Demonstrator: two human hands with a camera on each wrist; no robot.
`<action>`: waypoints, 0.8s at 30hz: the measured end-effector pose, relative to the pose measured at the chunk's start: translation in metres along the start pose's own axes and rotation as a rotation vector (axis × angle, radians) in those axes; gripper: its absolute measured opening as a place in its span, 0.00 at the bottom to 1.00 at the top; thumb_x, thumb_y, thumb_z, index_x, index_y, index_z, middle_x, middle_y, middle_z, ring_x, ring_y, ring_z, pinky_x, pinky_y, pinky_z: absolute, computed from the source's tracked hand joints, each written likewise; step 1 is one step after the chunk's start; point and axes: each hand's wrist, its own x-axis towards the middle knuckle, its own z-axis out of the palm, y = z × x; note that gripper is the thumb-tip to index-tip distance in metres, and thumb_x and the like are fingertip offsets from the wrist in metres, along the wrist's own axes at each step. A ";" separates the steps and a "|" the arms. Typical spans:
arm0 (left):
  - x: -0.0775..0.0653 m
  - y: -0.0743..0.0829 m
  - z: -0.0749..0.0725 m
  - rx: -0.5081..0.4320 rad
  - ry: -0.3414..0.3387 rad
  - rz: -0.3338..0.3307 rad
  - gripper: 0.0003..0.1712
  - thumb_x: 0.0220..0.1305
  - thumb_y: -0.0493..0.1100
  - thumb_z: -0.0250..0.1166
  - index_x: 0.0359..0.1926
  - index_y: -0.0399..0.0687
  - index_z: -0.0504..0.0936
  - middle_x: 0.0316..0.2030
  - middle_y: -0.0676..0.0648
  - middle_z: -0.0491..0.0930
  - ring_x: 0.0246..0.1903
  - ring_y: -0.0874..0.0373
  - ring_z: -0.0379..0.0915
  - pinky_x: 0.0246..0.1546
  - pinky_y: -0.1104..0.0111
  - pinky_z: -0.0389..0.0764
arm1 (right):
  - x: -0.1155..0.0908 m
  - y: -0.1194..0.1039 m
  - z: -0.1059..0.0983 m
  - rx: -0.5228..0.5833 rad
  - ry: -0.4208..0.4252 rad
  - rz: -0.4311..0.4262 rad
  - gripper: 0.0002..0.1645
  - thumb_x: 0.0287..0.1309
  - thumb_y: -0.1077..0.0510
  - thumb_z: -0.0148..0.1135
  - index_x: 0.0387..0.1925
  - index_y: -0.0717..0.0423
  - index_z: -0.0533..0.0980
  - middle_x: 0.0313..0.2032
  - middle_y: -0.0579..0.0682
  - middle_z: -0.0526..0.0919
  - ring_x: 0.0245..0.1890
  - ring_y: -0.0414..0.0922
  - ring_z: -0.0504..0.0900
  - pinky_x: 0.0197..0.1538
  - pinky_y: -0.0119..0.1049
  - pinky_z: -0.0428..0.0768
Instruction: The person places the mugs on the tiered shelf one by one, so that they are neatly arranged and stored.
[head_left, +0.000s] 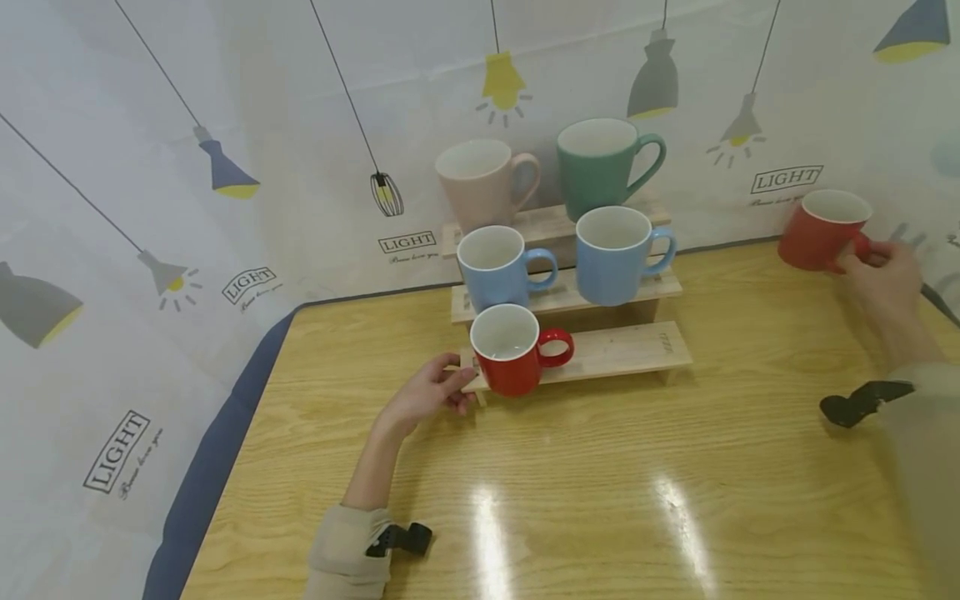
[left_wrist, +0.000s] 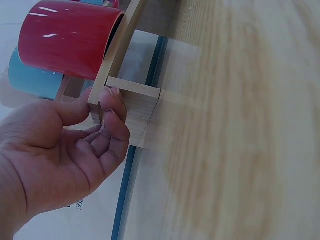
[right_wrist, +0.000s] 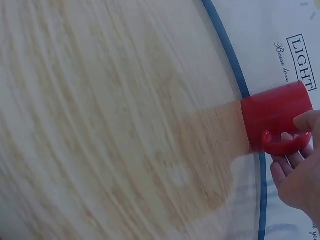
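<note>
My right hand [head_left: 888, 279] grips a red mug [head_left: 821, 232] by its handle at the back right. Whether that mug's base touches the table is unclear. At the stepped wooden rack, my left hand [head_left: 429, 390] pinches the left end of the lowest shelf [head_left: 618, 350] between thumb and fingers, as the left wrist view [left_wrist: 65, 145] confirms. Just beside those fingers, a second red mug [head_left: 510, 354] stands upright on this shelf, handle to the right. Two blue mugs, one left [head_left: 495, 271] and one right [head_left: 611, 258], occupy the middle shelf. Above them are a pink mug [head_left: 476, 183] and a green mug [head_left: 600, 167].
The rack stands on a wood-grain table [head_left: 585, 475] near its back edge. A pale curtain [head_left: 315, 125] printed with lamps hangs behind and along the left side. Black wrist-camera mounts are strapped over both sleeves, including the left sleeve [head_left: 348, 546].
</note>
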 end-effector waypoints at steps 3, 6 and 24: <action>0.000 0.000 0.000 0.000 -0.001 -0.001 0.21 0.79 0.42 0.54 0.61 0.31 0.60 0.31 0.44 0.81 0.26 0.57 0.76 0.36 0.68 0.79 | -0.001 -0.002 -0.001 -0.051 -0.034 0.014 0.17 0.67 0.41 0.53 0.52 0.40 0.66 0.43 0.40 0.67 0.39 0.33 0.65 0.47 0.28 0.68; 0.001 0.000 0.000 -0.001 0.000 -0.001 0.20 0.79 0.42 0.54 0.60 0.32 0.60 0.31 0.44 0.81 0.26 0.57 0.76 0.35 0.68 0.79 | -0.001 -0.003 -0.002 -0.088 -0.060 0.013 0.24 0.67 0.39 0.51 0.56 0.49 0.67 0.45 0.45 0.66 0.42 0.38 0.64 0.50 0.33 0.67; 0.001 -0.002 0.000 -0.012 0.006 -0.014 0.21 0.79 0.42 0.54 0.61 0.33 0.61 0.31 0.44 0.81 0.26 0.57 0.76 0.35 0.68 0.79 | -0.003 -0.002 0.007 0.496 0.008 0.126 0.07 0.66 0.57 0.59 0.37 0.49 0.67 0.27 0.37 0.74 0.21 0.29 0.77 0.25 0.20 0.75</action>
